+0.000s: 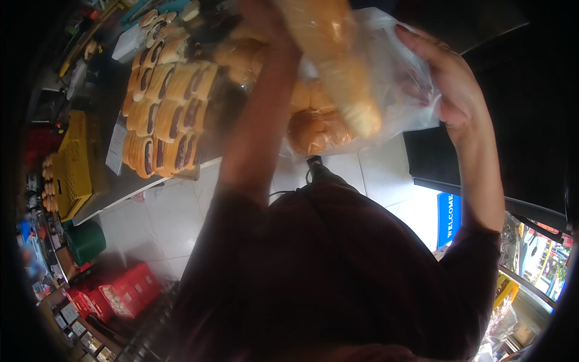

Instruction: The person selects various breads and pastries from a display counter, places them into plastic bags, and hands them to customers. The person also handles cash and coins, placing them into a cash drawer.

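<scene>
Loaf (338, 66), long and golden, slants across the clear bag (395, 78) that my right hand's grip (453, 78) holds, right of the filled buns (163, 120) along the bench's (105, 188) near edge. My left hand (268, 18) blurs up top; whether its grip has the loaf, I can't tell.
</scene>
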Action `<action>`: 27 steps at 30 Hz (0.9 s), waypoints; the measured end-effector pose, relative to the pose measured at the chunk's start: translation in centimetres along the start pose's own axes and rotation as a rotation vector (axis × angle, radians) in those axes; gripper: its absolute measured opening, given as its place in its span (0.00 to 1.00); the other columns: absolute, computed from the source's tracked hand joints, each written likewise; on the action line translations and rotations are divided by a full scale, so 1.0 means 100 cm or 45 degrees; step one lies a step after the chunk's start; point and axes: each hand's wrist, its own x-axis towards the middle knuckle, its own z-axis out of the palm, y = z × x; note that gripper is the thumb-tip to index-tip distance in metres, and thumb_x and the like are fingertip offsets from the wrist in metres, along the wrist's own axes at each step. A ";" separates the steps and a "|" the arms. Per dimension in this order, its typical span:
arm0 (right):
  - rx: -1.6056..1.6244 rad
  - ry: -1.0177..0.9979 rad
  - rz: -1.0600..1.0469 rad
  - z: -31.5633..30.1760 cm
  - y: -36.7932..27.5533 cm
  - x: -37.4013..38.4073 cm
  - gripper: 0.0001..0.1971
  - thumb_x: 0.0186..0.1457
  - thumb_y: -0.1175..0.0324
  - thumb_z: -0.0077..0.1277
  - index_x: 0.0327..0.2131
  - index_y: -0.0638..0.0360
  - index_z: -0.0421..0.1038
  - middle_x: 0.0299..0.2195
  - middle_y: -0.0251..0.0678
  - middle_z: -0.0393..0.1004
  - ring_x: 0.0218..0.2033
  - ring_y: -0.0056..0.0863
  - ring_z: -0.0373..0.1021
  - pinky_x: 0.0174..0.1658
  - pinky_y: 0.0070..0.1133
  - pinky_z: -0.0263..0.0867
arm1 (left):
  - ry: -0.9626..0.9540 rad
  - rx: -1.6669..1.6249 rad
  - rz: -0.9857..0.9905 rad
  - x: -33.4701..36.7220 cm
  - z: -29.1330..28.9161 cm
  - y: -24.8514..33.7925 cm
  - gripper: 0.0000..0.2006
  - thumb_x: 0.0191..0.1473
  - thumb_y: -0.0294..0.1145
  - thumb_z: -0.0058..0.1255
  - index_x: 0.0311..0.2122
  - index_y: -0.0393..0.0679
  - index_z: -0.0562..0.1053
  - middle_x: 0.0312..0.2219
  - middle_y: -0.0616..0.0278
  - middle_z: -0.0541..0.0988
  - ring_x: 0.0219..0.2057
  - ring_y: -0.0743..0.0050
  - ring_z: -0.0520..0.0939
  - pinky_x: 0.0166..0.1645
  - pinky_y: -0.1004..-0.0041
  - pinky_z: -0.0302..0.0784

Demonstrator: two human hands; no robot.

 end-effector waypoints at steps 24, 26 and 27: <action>0.212 0.091 -0.153 -0.079 0.018 -0.005 0.15 0.58 0.67 0.49 0.46 0.65 0.71 0.32 0.34 0.75 0.29 0.18 0.71 0.34 0.14 0.68 | -0.987 0.243 -1.070 -0.140 -0.141 -0.035 0.12 0.54 0.27 0.51 0.43 0.38 0.68 0.32 0.56 0.76 0.34 0.66 0.82 0.33 0.71 0.81; 0.239 0.122 -0.135 -0.077 0.016 -0.009 0.15 0.58 0.67 0.49 0.46 0.65 0.71 0.33 0.35 0.76 0.30 0.19 0.71 0.35 0.14 0.68 | -0.570 -0.060 -1.805 -0.100 -0.126 -0.051 0.19 0.55 0.40 0.54 0.45 0.37 0.68 0.32 0.56 0.76 0.30 0.64 0.82 0.30 0.69 0.82; 0.251 0.129 -0.133 -0.074 0.014 -0.010 0.15 0.58 0.67 0.49 0.46 0.65 0.71 0.34 0.36 0.76 0.31 0.19 0.72 0.36 0.14 0.68 | -0.541 -0.080 -1.908 -0.094 -0.122 -0.068 0.20 0.54 0.42 0.54 0.45 0.37 0.68 0.32 0.56 0.76 0.29 0.64 0.82 0.29 0.69 0.82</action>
